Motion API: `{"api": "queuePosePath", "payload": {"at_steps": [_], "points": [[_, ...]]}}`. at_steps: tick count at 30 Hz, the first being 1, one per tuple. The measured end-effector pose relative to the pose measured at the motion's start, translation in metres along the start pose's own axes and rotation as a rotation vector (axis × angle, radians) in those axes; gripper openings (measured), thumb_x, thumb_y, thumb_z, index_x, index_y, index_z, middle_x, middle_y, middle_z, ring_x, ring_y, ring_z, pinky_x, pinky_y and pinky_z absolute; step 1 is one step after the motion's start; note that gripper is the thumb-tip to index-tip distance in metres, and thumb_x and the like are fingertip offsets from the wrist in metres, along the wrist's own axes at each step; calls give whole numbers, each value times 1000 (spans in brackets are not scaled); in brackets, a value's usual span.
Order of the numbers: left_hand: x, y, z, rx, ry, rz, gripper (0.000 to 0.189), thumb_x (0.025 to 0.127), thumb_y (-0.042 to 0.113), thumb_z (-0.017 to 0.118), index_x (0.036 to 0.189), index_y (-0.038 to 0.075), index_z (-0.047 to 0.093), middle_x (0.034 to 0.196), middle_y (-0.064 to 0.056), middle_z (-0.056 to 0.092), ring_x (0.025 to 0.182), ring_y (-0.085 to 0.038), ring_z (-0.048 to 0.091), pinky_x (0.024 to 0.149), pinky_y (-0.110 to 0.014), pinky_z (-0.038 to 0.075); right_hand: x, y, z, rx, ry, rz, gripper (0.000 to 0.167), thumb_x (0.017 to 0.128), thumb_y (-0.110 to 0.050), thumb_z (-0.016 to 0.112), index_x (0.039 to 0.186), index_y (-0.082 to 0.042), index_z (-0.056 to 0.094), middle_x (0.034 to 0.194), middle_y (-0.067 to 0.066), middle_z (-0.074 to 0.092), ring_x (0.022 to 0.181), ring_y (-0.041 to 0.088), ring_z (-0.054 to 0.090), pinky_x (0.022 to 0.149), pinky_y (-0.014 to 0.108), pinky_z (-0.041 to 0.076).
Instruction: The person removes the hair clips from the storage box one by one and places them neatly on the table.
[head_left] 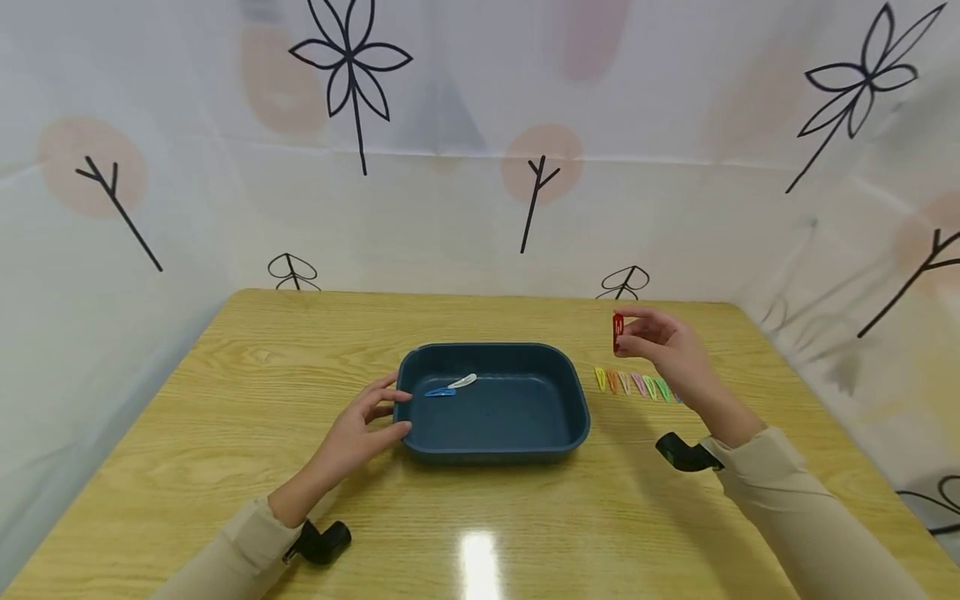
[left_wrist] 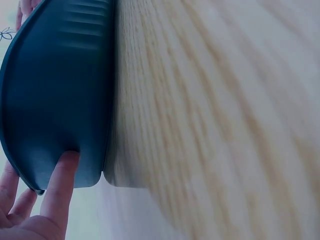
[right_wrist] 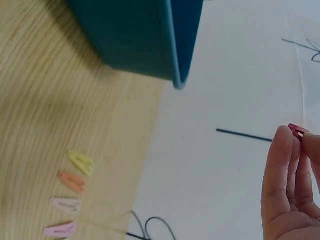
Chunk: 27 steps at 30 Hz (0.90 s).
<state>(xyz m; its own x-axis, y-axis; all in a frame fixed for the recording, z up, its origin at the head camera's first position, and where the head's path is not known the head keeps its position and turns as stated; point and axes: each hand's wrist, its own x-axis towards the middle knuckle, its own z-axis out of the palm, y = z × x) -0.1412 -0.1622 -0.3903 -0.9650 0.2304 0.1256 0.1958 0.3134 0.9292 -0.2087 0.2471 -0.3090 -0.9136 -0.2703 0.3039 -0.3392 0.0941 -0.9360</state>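
A dark blue rectangular basin stands mid-table. My left hand holds its left end, fingers over the rim; in the left wrist view the thumb presses the outer wall. Inside the basin lie a blue snap hair clip and a white hair clip, touching or nearly so. A red snap hair clip is pinched upright between the thumb and fingers of my right hand, raised above the table right of the basin. In the right wrist view only part of the red clip shows past the fingertips.
Right of the basin, several hair clips lie in a row, among them yellow, orange, pink and green; the right forearm covers the row's end. A patterned white cloth hangs behind the wooden table.
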Motion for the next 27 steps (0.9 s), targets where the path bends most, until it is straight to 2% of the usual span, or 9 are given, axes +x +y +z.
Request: {"api": "queuePosePath", "payload": {"at_steps": [3,8,11,15,22,27], "points": [[0,0,0,1,1,-2,37,85,13,69,118,1,58,148,-8,30,116,-37,49,88,-41,48,-3,3,-9,-23,15,3,31,90,2,57,117,-13,60,89,3,59,77,14,64,72,24,53],[1,1,1,2,2,-7,38,85,13,69,118,0,58,148,-7,30,116,-37,49,88,-40,48,-10,6,-21,-152,40,21,30,91,-3,58,119,-13,59,89,2,59,77,13,64,71,22,53],[0,1,1,3,7,-9,37,85,13,69,118,0,57,148,-7,30,116,-37,49,88,-41,48,-13,9,-27,-188,48,30,30,91,-2,58,118,-14,59,88,2,59,76,13,64,70,22,53],[0,0,0,9,8,-14,38,85,13,69,119,1,57,148,-8,30,117,-37,49,88,-39,48,-18,17,-37,-186,57,41,31,90,1,57,116,-16,60,87,2,59,75,12,64,68,22,53],[1,-1,0,5,9,-15,37,85,13,69,118,1,58,147,-8,30,116,-36,49,87,-38,49,-28,28,-51,-262,75,98,30,91,-2,57,116,-19,59,87,2,59,75,11,64,68,22,53],[1,0,0,5,11,-10,37,85,13,69,118,1,58,147,-9,30,116,-37,49,88,-40,48,-34,38,-61,-198,65,115,31,91,1,56,114,-20,59,87,4,58,76,13,63,69,23,54]]}}
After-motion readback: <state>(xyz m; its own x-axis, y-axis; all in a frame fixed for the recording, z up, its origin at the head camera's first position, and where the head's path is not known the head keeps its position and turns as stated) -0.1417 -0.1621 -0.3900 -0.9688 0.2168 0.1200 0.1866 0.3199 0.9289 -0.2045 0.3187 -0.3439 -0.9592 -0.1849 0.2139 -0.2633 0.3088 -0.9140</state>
